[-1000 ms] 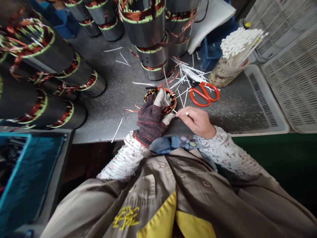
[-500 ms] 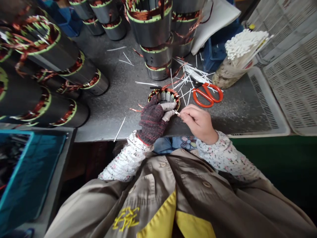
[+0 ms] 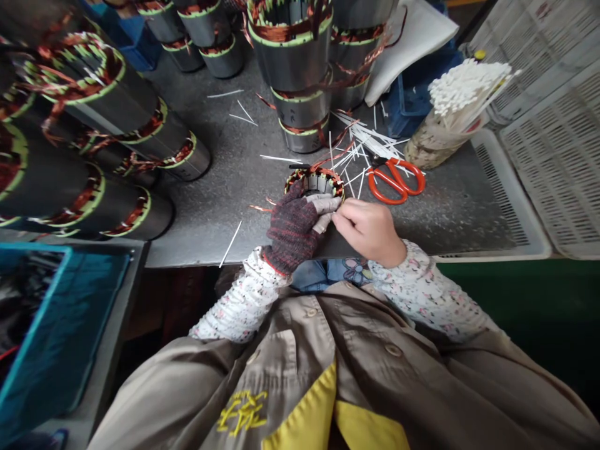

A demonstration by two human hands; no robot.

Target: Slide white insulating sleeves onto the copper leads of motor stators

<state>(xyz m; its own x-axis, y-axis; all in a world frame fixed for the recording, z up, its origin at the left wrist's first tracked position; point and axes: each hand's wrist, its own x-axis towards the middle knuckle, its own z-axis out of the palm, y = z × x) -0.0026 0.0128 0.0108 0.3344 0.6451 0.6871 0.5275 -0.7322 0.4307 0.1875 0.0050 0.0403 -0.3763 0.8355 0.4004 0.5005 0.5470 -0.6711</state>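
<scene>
A motor stator with copper windings and yellow-green slot edges stands near the bench's front edge. My left hand, in a dark knit glove with pale-wrapped fingertips, is closed around its near side. At the stator's near right rim, my bare right hand is pinched shut, its fingertips against the gloved fingers. Whatever lies in that pinch is hidden. Just right of the stator are red-handled scissors, and behind them a loose pile of thin white sticks.
Stacked stators rise behind my hands, with more stacks at left. A cup of white sticks stands at right, near a blue bin and white baskets. A teal crate sits at lower left.
My right hand has moved slightly left, up against the gloved fingers; the small white piece seen at its fingertips is now hidden. The left hand keeps its hold; the view has shifted slightly.
</scene>
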